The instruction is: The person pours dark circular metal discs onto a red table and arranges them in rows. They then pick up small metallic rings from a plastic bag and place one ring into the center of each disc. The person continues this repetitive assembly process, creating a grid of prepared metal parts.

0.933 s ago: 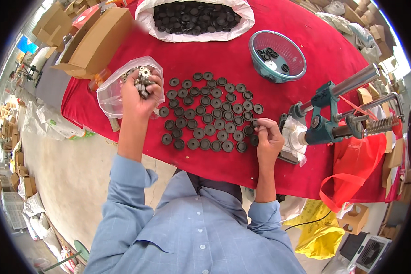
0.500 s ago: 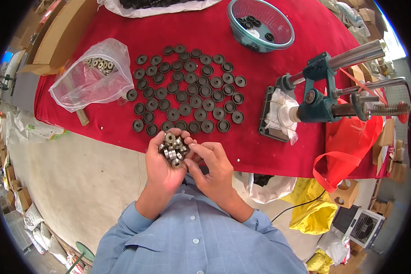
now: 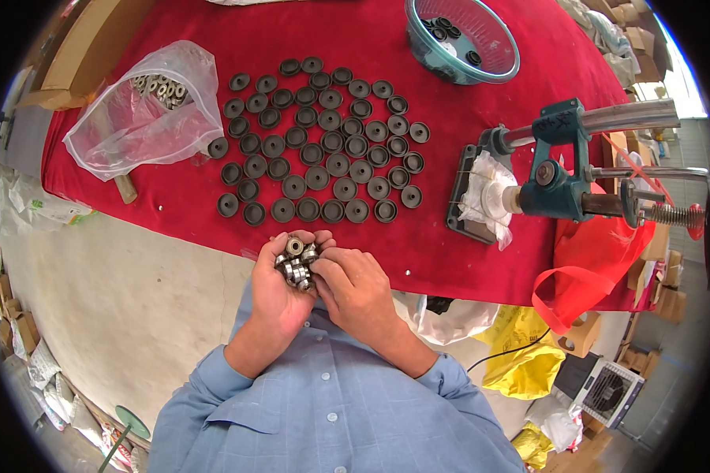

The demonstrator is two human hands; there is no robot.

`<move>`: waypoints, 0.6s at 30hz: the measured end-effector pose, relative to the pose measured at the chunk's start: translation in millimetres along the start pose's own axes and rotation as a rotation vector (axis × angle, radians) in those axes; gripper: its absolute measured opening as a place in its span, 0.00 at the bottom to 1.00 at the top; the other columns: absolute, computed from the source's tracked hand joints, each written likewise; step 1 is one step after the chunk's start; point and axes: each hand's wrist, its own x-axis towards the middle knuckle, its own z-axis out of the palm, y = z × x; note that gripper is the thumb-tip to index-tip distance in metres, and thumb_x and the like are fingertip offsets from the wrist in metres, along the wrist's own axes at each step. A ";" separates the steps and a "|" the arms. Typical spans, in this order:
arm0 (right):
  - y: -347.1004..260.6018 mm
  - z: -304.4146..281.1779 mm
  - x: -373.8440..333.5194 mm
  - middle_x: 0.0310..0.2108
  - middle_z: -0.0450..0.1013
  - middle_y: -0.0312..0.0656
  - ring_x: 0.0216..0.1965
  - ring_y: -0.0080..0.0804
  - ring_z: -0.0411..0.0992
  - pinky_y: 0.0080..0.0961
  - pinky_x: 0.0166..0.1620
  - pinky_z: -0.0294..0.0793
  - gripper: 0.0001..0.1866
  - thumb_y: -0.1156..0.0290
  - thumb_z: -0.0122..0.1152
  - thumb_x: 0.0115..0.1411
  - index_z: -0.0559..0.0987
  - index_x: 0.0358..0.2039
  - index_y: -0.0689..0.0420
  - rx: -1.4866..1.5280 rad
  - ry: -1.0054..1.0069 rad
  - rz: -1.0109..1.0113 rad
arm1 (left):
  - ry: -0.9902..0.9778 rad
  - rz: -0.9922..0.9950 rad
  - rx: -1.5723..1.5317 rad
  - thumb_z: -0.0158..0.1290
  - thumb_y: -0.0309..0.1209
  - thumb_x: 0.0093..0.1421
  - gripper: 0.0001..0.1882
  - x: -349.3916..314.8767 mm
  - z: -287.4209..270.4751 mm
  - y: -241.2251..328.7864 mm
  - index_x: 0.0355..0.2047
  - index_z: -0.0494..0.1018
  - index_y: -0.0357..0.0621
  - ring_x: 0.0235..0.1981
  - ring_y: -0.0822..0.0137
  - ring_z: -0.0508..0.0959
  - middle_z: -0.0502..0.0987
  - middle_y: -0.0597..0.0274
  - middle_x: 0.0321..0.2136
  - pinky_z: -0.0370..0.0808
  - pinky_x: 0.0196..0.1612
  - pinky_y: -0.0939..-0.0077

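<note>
Blue shirt sleeves [image 3: 213, 386] come in from 6 o'clock, forearms meeting just short of the worktop edge. Left hand [image 3: 280, 292] is cupped palm up, fingers curled around a pile of small metal bearings [image 3: 295, 262]. Right hand [image 3: 355, 288] sits at 3 o'clock of the pile, touching it, fingers [image 3: 323, 272] pinched narrow on the bearings; cannot tell if one is actually gripped. Both hands hover over the near edge of the red worktop [image 3: 418, 252], pile just at its rim.

At 12 o'clock of the hands, black round caps [image 3: 319, 142] lie in rough rows on the red cloth, open side up, close together, some touching. Nearest row is just beyond the fingertips.

At 10 o'clock, a clear plastic bag [image 3: 146, 110] lies open on the cloth with more metal bearings inside at its far end; a wooden handle [image 3: 122, 188] pokes out under it near the worktop edge.

At 2 o'clock, a teal hand press [image 3: 556, 169] stands on the worktop, steel bars running right, white rag [image 3: 485, 193] bunched on its base. Red plastic bag [image 3: 599, 260] hangs off the edge below it.

At 1 o'clock, far, a blue-green mesh basket [image 3: 461, 35] holds a few black caps. Cardboard box [image 3: 83, 47] at 11 o'clock, far corner.
</note>
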 end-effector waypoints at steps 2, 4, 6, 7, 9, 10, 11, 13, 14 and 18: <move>-0.7 0.3 0.7 0.42 0.78 0.45 0.38 0.44 0.79 0.36 0.38 0.81 0.18 0.80 0.74 0.55 0.81 0.47 0.59 0.017 -0.013 0.037 | -0.013 -0.008 -0.005 0.45 0.38 0.76 0.19 -0.7 -0.3 0.4 0.44 0.78 0.34 0.57 0.46 0.80 0.81 0.39 0.50 0.77 0.65 0.51; -3.4 0.9 2.2 0.42 0.78 0.44 0.37 0.45 0.80 0.37 0.38 0.81 0.19 0.80 0.74 0.55 0.81 0.48 0.58 0.025 -0.012 0.088 | -0.033 -0.021 -0.017 0.45 0.38 0.76 0.19 -0.4 2.7 2.8 0.45 0.79 0.34 0.58 0.46 0.80 0.82 0.39 0.50 0.76 0.66 0.51; -3.5 0.8 -1.2 0.41 0.79 0.44 0.37 0.44 0.80 0.36 0.38 0.81 0.18 0.80 0.75 0.55 0.82 0.47 0.58 0.045 -0.019 0.106 | -0.019 -0.033 -0.040 0.46 0.39 0.76 0.19 0.7 1.9 2.3 0.45 0.79 0.34 0.57 0.46 0.80 0.82 0.39 0.50 0.78 0.64 0.50; -3.9 1.2 -1.7 0.41 0.79 0.44 0.37 0.44 0.80 0.36 0.38 0.82 0.17 0.80 0.75 0.55 0.83 0.46 0.58 0.054 -0.027 0.116 | -0.010 -0.039 -0.055 0.46 0.39 0.76 0.19 1.1 0.5 2.7 0.45 0.79 0.34 0.57 0.46 0.80 0.82 0.39 0.50 0.80 0.63 0.49; -6.5 -8.7 3.7 0.40 0.77 0.45 0.37 0.44 0.80 0.37 0.36 0.81 0.16 0.79 0.75 0.56 0.83 0.46 0.57 0.087 0.022 0.172 | -0.024 -0.109 -0.126 0.47 0.40 0.76 0.20 1.5 -0.7 7.6 0.44 0.79 0.34 0.55 0.46 0.82 0.82 0.39 0.50 0.83 0.60 0.49; -5.0 -14.2 6.4 0.40 0.77 0.45 0.37 0.44 0.79 0.37 0.36 0.80 0.16 0.78 0.75 0.57 0.83 0.46 0.57 0.106 0.041 0.196 | -0.029 -0.138 -0.165 0.47 0.40 0.76 0.20 1.3 -1.9 9.2 0.44 0.79 0.34 0.54 0.47 0.82 0.82 0.39 0.49 0.85 0.58 0.49; 3.8 -18.2 14.0 0.39 0.77 0.44 0.35 0.42 0.80 0.36 0.33 0.81 0.16 0.79 0.77 0.55 0.84 0.44 0.55 0.009 0.144 0.136 | -0.001 -0.131 -0.157 0.47 0.41 0.75 0.20 1.1 -1.9 9.5 0.44 0.79 0.34 0.53 0.47 0.83 0.82 0.39 0.49 0.86 0.55 0.50; 19.8 -23.8 21.2 0.40 0.78 0.44 0.36 0.41 0.80 0.35 0.34 0.81 0.16 0.82 0.75 0.57 0.84 0.45 0.58 -0.099 0.241 0.134 | 0.053 -0.123 -0.134 0.48 0.42 0.75 0.20 1.1 -1.3 9.7 0.44 0.79 0.34 0.51 0.49 0.84 0.83 0.39 0.48 0.89 0.50 0.53; 28.6 -22.8 24.7 0.41 0.79 0.44 0.37 0.41 0.80 0.35 0.34 0.81 0.15 0.83 0.74 0.57 0.84 0.45 0.59 -0.124 0.278 0.123 | 0.063 -0.141 -0.116 0.48 0.42 0.75 0.20 1.1 0.2 11.1 0.43 0.79 0.35 0.48 0.50 0.84 0.83 0.41 0.47 0.89 0.45 0.56; 52.8 -11.8 26.5 0.44 0.80 0.44 0.41 0.42 0.79 0.36 0.42 0.81 0.15 0.84 0.73 0.57 0.84 0.45 0.61 -0.229 0.238 0.010 | 0.017 -0.217 -0.074 0.49 0.42 0.76 0.19 1.0 0.3 17.5 0.41 0.79 0.39 0.37 0.59 0.82 0.82 0.47 0.41 0.81 0.28 0.72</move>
